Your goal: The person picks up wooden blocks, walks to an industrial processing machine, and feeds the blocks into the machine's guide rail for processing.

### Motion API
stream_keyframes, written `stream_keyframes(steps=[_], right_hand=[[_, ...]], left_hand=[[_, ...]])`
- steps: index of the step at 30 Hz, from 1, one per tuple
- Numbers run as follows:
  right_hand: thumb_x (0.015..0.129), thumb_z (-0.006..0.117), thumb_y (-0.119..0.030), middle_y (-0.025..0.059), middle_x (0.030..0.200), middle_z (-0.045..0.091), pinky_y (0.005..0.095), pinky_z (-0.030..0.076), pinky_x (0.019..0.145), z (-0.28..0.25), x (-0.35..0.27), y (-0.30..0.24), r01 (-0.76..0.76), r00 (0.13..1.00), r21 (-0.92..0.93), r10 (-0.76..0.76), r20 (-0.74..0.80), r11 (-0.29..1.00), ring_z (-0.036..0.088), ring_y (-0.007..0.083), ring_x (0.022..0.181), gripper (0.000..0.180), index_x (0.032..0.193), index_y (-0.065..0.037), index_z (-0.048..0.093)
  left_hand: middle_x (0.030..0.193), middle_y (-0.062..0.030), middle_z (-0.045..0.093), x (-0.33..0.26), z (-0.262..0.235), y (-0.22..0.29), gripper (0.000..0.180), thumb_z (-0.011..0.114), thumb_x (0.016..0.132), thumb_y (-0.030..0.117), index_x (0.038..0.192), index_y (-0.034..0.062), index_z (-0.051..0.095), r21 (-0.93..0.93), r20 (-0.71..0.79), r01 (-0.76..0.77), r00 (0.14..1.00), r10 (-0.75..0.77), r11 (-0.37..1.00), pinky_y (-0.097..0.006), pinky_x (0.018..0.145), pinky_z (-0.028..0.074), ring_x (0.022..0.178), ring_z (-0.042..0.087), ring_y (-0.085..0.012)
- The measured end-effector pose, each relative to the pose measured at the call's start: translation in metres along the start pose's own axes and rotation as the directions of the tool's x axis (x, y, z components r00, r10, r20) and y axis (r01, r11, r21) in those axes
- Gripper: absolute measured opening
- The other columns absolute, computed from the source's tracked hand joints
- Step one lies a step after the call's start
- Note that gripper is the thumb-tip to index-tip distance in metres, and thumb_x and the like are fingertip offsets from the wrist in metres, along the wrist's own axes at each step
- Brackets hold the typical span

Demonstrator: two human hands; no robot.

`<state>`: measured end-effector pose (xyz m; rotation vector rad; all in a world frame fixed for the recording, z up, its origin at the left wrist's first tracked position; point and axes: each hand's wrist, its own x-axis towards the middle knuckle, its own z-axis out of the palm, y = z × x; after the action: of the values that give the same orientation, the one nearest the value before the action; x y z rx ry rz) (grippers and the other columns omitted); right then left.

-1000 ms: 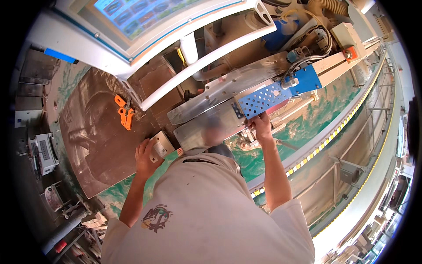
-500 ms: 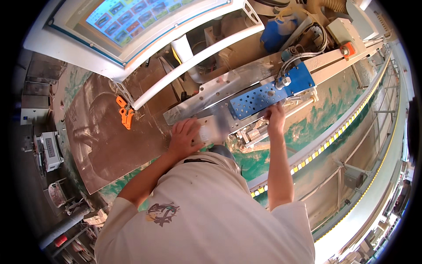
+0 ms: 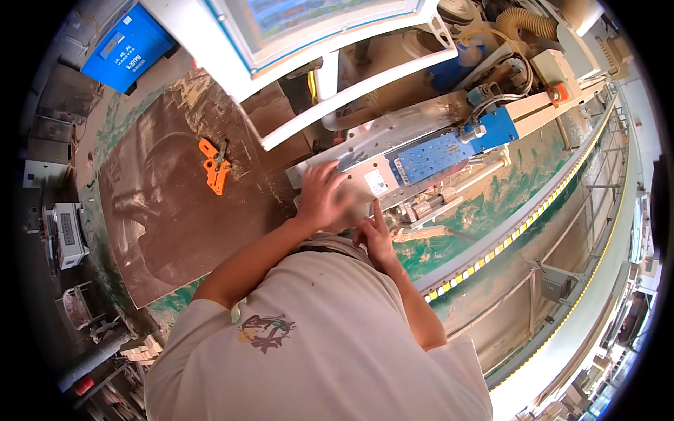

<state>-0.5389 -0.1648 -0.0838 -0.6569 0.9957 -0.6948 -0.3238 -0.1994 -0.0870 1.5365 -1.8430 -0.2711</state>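
A pale wooden board (image 3: 359, 170) with a white label (image 3: 376, 182) lies on the metal bed (image 3: 388, 149) at the near end of a blue perforated plate (image 3: 439, 156). My left hand (image 3: 324, 196) is closed over the board's left end, its fingers on the top; motion blurs the part near the thumb. On the near edge, my right hand (image 3: 376, 238) touches the board with its index finger stretched out. The other fingers of that hand are bent, and I see nothing in them.
A white-framed screen (image 3: 337, 31) and its white rail (image 3: 365, 91) overhang the far side. Orange-handled clamp-like tool (image 3: 215, 168) rests on the brown sheet (image 3: 189, 231) to the left. A yellow-and-white striped rail (image 3: 491, 256) runs along the right.
My right hand has left the blue plate's near edge and come left to the board. My left hand has shifted a little up and right. The view has turned, bringing a blue box in at upper left.
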Motion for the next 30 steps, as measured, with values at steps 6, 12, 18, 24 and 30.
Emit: stream_keyframes(steps=[6, 12, 18, 24, 30], right_hand=[[0.104, 0.059, -0.012, 0.0135, 0.098, 0.071, 0.0317, 0.053, 0.063, 0.022, 0.0, 0.003, -0.011, 1.0, -0.018, 0.01, -0.019, 1.0, 0.063, 0.0173, 0.069, 0.103, 0.169, -0.018, -0.021], [0.101, 0.062, -0.01, 0.0125, 0.096, 0.072, 0.0315, 0.053, 0.061, 0.025, 0.005, 0.013, 0.012, 0.986, -0.046, -0.019, -0.167, 0.999, 0.063, 0.0163, 0.068, 0.093, 0.173, -0.015, 0.003], [0.098, 0.064, -0.009, 0.0127, 0.102, 0.075, 0.0277, 0.053, 0.062, 0.031, 0.004, -0.007, 0.027, 0.974, -0.098, -0.049, -0.219, 0.995, 0.064, 0.0122, 0.071, 0.066, 0.158, -0.002, 0.038], [0.102, 0.062, -0.011, 0.005, 0.101, 0.07, 0.0265, 0.053, 0.064, 0.029, 0.003, -0.011, 0.016, 0.976, -0.135, -0.045, -0.214, 0.991, 0.065, 0.0097, 0.074, 0.058, 0.156, -0.002, 0.043], [0.101, 0.064, -0.016, 0.0059, 0.103, 0.07, 0.0255, 0.053, 0.065, 0.022, 0.007, -0.011, 0.037, 0.98, -0.162, -0.068, -0.189, 0.986, 0.067, 0.0103, 0.077, 0.058, 0.154, -0.001, 0.047]], left_hand=[[0.135, -0.015, 0.064, -0.084, -0.096, -0.043, 0.029, 0.078, 0.087, 0.014, 0.115, 0.0088, 0.073, -0.006, -0.123, 0.224, 0.967, -0.223, 0.975, -0.05, 0.107, 0.046, 0.128, 0.056, -0.0388], [0.136, -0.0144, 0.063, -0.169, -0.147, -0.094, 0.032, 0.078, 0.09, 0.014, 0.12, 0.0073, 0.071, 0.083, -0.136, 0.511, 0.856, -0.498, 0.856, -0.05, 0.106, 0.048, 0.128, 0.056, -0.0385], [0.141, -0.0178, 0.059, -0.157, -0.177, -0.141, 0.051, 0.08, 0.091, 0.024, 0.137, 0.0061, 0.064, 0.279, -0.411, 0.589, 0.787, -0.461, 0.758, -0.05, 0.109, 0.047, 0.131, 0.054, -0.0389], [0.121, -0.0138, 0.068, -0.099, -0.173, -0.218, 0.053, 0.081, 0.087, 0.029, 0.135, 0.0097, 0.067, 0.315, -0.408, 0.646, 0.754, -0.515, 0.696, -0.048, 0.099, 0.052, 0.114, 0.062, -0.0371], [0.107, -0.0107, 0.073, -0.04, -0.152, -0.254, 0.047, 0.079, 0.089, 0.031, 0.13, 0.0099, 0.069, 0.318, -0.46, 0.618, 0.764, -0.453, 0.719, -0.048, 0.094, 0.054, 0.105, 0.067, -0.0357]])
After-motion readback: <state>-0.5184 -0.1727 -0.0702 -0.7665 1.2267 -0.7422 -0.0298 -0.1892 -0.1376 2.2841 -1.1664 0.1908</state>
